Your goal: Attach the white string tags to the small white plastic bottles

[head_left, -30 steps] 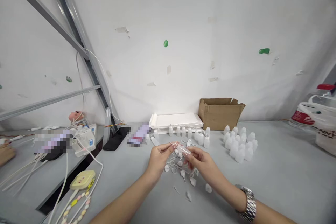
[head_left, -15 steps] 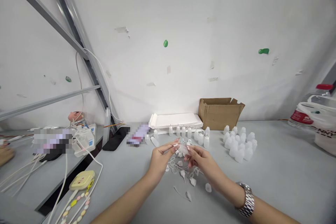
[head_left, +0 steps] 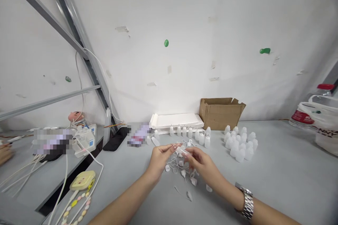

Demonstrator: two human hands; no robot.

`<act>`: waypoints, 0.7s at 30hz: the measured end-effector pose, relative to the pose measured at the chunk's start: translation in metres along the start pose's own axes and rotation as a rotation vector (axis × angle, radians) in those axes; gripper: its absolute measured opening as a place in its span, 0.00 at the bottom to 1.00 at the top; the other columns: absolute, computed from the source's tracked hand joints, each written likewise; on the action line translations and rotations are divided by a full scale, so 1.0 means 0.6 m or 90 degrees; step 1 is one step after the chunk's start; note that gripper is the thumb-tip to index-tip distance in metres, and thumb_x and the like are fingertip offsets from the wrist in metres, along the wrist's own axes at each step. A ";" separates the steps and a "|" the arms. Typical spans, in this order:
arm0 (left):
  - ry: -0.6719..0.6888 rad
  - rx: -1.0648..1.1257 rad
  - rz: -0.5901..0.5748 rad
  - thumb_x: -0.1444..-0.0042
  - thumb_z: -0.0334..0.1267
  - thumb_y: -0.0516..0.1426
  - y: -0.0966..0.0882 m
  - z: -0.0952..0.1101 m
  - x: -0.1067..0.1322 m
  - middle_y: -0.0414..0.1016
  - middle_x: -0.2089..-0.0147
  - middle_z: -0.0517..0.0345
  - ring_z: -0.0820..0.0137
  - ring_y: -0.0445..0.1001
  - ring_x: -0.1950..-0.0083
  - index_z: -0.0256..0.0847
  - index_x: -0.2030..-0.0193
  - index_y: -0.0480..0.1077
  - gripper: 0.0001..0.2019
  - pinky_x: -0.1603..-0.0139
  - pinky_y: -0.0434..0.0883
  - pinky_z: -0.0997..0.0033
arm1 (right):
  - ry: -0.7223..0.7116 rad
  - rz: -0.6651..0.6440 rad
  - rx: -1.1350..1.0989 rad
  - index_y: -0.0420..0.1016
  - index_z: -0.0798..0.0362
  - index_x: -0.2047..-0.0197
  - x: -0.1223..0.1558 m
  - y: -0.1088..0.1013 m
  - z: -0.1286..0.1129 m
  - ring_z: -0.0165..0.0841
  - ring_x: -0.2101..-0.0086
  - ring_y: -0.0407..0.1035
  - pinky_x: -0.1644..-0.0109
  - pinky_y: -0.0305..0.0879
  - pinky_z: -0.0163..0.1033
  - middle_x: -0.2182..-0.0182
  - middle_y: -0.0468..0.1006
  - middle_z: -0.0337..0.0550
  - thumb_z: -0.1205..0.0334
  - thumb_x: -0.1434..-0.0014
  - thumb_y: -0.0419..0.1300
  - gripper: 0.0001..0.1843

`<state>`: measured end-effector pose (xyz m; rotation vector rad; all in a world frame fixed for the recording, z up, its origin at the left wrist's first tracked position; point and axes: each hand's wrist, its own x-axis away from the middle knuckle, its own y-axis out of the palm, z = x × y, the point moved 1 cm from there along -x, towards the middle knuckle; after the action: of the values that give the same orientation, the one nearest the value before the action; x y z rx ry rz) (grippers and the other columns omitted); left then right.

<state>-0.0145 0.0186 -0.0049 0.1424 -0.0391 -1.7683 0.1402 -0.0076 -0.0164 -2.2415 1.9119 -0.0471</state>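
Between my two hands is a small translucent plastic bottle point(head_left: 182, 150), tilted on its side above the table. My right hand point(head_left: 200, 160) is closed round its body from the right. At its left end, the fingertips of my left hand point(head_left: 161, 156) are pinched together; whatever small part they grip there is hidden. Beneath the hands lie loose white caps point(head_left: 194, 181), rings point(head_left: 174, 170) and a needle-like tip point(head_left: 184, 174). Small bottles with tips point(head_left: 190, 133) stand in a row behind, and a cluster of bottles point(head_left: 239, 154) without visible tips stands at the right.
An open cardboard box point(head_left: 221, 116) and a white foam-like slab point(head_left: 176, 121) stand by the wall. A black phone-like object point(head_left: 116, 140), cables and a yellow case point(head_left: 82, 180) lie at left. A white bucket point(head_left: 329, 135) stands far right. Another person's hand point(head_left: 5, 153) shows at the left edge.
My right hand has turned slightly and shifted a little along the bottle, which now shows more clearly. The left hand stays pinched at the bottle's left end, nearly in place.
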 end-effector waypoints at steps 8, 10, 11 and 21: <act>0.050 -0.060 -0.015 0.53 0.43 0.59 0.002 0.006 0.003 0.78 0.58 0.49 0.58 0.72 0.52 0.37 0.68 0.77 0.11 0.48 0.65 0.62 | 0.063 -0.057 -0.143 0.65 0.55 0.76 -0.005 -0.004 -0.001 0.26 0.81 0.59 0.75 0.55 0.33 0.82 0.67 0.36 0.46 0.53 0.61 0.20; 0.076 -0.085 -0.031 0.52 0.42 0.59 0.002 0.011 0.004 0.78 0.59 0.50 0.59 0.72 0.52 0.37 0.69 0.77 0.10 0.49 0.66 0.64 | 0.125 -0.155 -0.289 0.65 0.56 0.78 -0.009 -0.006 0.000 0.23 0.84 0.54 0.76 0.53 0.32 0.84 0.65 0.34 0.47 0.54 0.63 0.20; 0.085 -0.094 -0.039 0.52 0.42 0.59 0.002 0.014 0.004 0.78 0.59 0.50 0.60 0.72 0.53 0.37 0.70 0.77 0.10 0.49 0.66 0.64 | 0.155 -0.204 -0.358 0.65 0.57 0.77 -0.010 -0.006 0.001 0.21 0.84 0.52 0.77 0.52 0.31 0.85 0.64 0.33 0.50 0.55 0.64 0.19; -0.024 0.006 -0.025 0.52 0.48 0.58 0.004 0.011 0.002 0.77 0.57 0.48 0.59 0.73 0.54 0.35 0.62 0.75 0.18 0.49 0.66 0.61 | 0.028 -0.050 -0.176 0.66 0.55 0.72 -0.009 -0.009 0.003 0.27 0.79 0.60 0.73 0.57 0.35 0.79 0.68 0.37 0.44 0.49 0.58 0.20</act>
<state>-0.0131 0.0167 0.0021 0.1172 -0.0718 -1.8099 0.1447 -0.0012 -0.0167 -2.5097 1.9564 0.1679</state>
